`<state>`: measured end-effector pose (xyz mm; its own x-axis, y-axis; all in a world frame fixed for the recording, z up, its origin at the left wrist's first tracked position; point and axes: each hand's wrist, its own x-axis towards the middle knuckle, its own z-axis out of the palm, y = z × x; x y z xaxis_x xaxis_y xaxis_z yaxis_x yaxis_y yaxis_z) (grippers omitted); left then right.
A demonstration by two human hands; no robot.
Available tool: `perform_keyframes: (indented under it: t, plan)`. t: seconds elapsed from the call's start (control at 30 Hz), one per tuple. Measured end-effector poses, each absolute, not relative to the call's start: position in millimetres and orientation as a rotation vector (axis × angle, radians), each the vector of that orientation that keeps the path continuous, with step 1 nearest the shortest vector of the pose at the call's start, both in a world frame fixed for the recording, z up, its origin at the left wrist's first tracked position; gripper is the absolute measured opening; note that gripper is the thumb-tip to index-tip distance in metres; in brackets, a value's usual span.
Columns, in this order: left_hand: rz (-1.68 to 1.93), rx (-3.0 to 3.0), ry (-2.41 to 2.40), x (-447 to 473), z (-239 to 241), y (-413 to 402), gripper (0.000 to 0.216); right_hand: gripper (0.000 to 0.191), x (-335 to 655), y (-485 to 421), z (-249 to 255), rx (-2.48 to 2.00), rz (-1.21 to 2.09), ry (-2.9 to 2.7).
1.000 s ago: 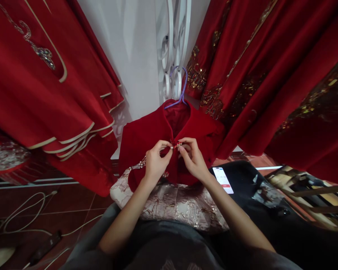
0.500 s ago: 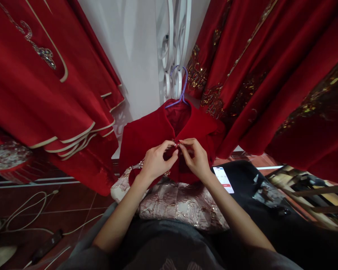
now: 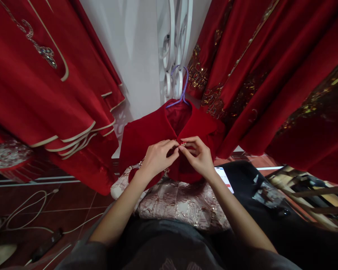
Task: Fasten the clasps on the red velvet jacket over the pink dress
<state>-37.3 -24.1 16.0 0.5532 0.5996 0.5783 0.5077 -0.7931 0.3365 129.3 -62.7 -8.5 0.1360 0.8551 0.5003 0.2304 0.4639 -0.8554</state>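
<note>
A small red velvet jacket (image 3: 146,135) hangs on a purple hanger (image 3: 181,92) hooked to a white scrollwork rail (image 3: 176,41). My left hand (image 3: 157,157) pinches the jacket's left front edge at the collar. My right hand (image 3: 198,155) pinches the right edge, fingertips on a small beaded clasp (image 3: 182,144) between the two hands. Both hands are closed and nearly touch. The jacket's lower part rests on a pale shiny brocade fabric (image 3: 180,204) across my lap.
Red embroidered garments hang at the left (image 3: 39,86) and at the right (image 3: 270,75). A phone (image 3: 227,180) with a lit screen lies on black cloth to the right. White cables (image 3: 25,210) trail over the dark red tiled floor at the left.
Both hands have shifted slightly up and closer together at the collar clasp. The right hand now covers more of the phone.
</note>
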Motion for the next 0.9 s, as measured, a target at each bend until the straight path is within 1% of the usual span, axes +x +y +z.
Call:
perform_keyframes:
  t: [0.23,0.33,0.4,0.47,0.6,0.63,0.7,0.77,0.8,0.83,0.9]
  plan:
    - [0.897,2.941,0.837,-36.8,24.7,-20.1,0.020,0.022,133.0,-62.2,-7.5,-1.005,0.633,-1.472]
    - [0.871,2.825,0.876,-34.2,24.2,-24.6,0.020,0.020,130.0,-59.5,-11.4,-0.998,0.628,-1.497]
    - [0.928,2.631,0.915,-31.8,20.4,-28.7,0.022,0.023,126.2,-58.8,-13.9,-1.033,0.589,-1.491]
    - [1.008,2.387,0.922,-29.7,13.8,-31.2,0.026,0.035,122.9,-59.6,-14.9,-1.077,0.555,-1.503]
    - [1.046,1.887,0.864,-30.2,-2.8,-29.4,0.034,0.073,126.6,-63.9,-12.4,-1.134,0.509,-1.705]
    - [1.027,1.821,0.862,-31.3,-6.6,-28.2,0.036,0.080,130.1,-65.0,-11.5,-1.160,0.494,-1.763]
    - [0.963,1.818,0.881,-34.5,-12.9,-26.1,0.039,0.086,138.4,-66.8,-10.5,-1.230,0.492,-1.846]
    - [0.879,1.932,0.913,-37.6,-18.1,-24.4,0.041,0.085,146.2,-68.8,-10.1,-1.320,0.514,-1.873]
    - [0.836,1.996,0.937,-38.6,-20.6,-23.8,0.044,0.082,148.8,-70.1,-9.6,-1.373,0.514,-1.871]
    - [0.799,2.044,0.966,-39.1,-23.1,-23.4,0.047,0.075,150.2,-71.8,-8.6,-1.426,0.501,-1.858]
    - [0.765,2.069,1.011,-38.5,-28.0,-23.1,0.053,0.057,148.3,-76.6,-4.6,-1.498,0.475,-1.811]
